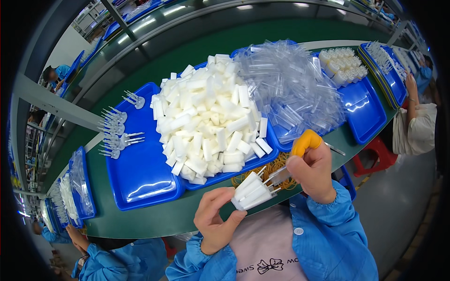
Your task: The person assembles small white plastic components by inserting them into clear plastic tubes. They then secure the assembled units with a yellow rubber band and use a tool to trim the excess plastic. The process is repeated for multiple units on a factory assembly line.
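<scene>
My left hand [218, 219] is closed round the base of a white pronged plastic holder [239, 204]. White foam sleeves [253, 191] cover several of its prongs, and thin tips stick out beyond them. Between thumb and finger, my right hand [311, 168] pinches a clear plastic sleeve [280, 176] right by those tips. An orange finger cot [305, 141] covers one finger of that hand. Behind the same hand a slim metal rod [335, 149] pokes out; whether the hand grips it or it lies on the table, I cannot tell.
Ahead is a blue tray heaped with white foam pieces [206, 117]; right of it lie clear sleeves [290, 84]. Bare pronged holders [114, 131] stand in the left blue tray [145, 182]. Filled holders [344, 66] sit far right. Rubber bands [255, 177] lie nearby. Co-workers [124, 260] flank me.
</scene>
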{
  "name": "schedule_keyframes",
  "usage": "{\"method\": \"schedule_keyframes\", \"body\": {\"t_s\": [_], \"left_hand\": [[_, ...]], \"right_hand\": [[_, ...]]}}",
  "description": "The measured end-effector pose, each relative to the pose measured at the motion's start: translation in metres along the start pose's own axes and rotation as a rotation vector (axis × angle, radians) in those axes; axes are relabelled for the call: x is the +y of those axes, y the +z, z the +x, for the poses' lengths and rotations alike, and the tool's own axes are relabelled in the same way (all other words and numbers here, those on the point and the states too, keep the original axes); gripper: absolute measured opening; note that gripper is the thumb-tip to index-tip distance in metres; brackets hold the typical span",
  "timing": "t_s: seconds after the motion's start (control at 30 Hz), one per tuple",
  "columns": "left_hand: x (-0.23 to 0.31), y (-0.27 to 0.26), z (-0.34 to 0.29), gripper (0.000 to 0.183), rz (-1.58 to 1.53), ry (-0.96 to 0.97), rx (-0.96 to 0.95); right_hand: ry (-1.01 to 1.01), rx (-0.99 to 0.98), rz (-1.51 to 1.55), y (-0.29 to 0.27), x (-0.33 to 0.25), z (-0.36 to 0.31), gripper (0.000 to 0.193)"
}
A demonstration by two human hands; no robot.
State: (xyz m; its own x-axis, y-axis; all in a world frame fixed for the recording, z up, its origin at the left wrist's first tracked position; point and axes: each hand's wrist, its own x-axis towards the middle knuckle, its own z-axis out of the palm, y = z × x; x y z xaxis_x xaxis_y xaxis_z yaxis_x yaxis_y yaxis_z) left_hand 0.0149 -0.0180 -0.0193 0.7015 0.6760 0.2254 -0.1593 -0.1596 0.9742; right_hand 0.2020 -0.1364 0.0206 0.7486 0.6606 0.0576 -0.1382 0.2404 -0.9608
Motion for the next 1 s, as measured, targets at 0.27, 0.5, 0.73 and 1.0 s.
{"method": "schedule_keyframes", "body": {"t_s": [0.27,0.5,0.73,1.0], "left_hand": [[0.009,0.002,0.002,0.045,0.208,0.108,-0.004],[0.024,0.005,0.011,0.043,0.375,0.138,-0.239],[0.014,0.006,0.010,0.043,0.297,0.116,-0.275],[0.001,0.003,0.013,0.045,0.000,-0.062,-0.038]], "right_hand": [[0.045,-0.024,0.012,0.006,0.011,-0.004,0.019],[0.051,-0.028,-0.005,0.010,0.009,-0.002,0.020],[0.274,-0.108,0.037,0.009,0.009,0.004,0.022],[-0.182,-0.101,-0.280,0.009,0.008,-0.009,0.024]]}}
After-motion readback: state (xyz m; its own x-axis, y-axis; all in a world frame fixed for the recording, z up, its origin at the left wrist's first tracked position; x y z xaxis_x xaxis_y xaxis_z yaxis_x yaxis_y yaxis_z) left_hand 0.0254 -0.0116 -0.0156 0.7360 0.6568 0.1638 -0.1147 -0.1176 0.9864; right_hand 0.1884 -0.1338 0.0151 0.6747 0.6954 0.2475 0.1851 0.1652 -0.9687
